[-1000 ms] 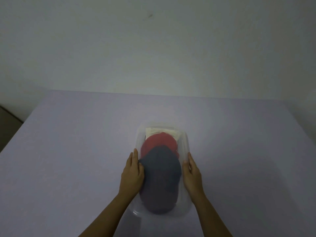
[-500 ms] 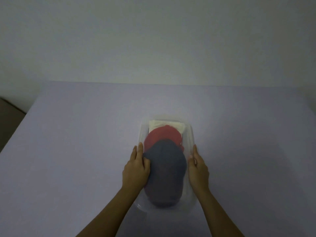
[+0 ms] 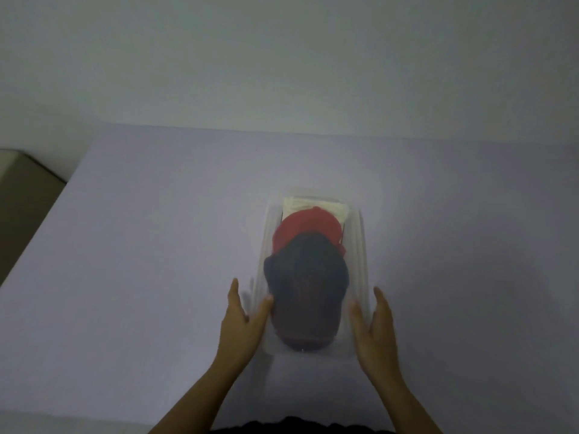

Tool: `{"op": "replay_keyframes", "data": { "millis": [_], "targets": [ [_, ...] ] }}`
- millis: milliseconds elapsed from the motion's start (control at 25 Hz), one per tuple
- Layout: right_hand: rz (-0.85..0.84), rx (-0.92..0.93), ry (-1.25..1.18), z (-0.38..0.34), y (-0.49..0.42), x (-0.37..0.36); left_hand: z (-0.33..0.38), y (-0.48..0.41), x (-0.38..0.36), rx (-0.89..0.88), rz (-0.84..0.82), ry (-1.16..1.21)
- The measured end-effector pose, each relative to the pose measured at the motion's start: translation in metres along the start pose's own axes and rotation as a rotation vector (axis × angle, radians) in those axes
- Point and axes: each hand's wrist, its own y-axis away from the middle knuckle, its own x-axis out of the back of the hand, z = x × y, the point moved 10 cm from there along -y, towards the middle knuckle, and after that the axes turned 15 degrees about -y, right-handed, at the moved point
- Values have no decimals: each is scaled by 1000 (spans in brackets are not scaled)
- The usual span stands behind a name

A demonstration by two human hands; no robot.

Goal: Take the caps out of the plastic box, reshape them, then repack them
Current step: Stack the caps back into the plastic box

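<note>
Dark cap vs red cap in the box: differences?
Colour: the dark cap is navy-grey, the red cap red. Place: the dark cap lies nearest the camera, the red cap behind it. The dark cap shows whole; it partly covers the red cap. Both lie in the clear plastic box.

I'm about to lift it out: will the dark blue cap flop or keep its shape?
Likely floppy: the dark blue cap looks like soft fabric, domed over the red cap. Probably light, being only cloth. Its rounded near end may be a stiffer peak.
</note>
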Motion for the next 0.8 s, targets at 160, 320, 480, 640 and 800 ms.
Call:
{"op": "replay_keyframes", "data": {
  "millis": [160, 320, 480, 640, 800],
  "targets": [
    [-66, -142, -195, 30, 21, -5, -15, 20, -21, 108, -65, 201],
    [-72, -59, -278, -7, -28, -2, 29, -24, -29, 22, -84, 318],
    [-65, 19, -300, -49, -99, 1, 100, -83, -36, -100, -87, 363],
    [-108, 65, -332, -77, -160, 1, 138, -129, -47, -82, -80, 379],
    [-121, -7, -305, -62, -199, -1, 147, -149, -60, -57, -41, 268]
  ]
}}
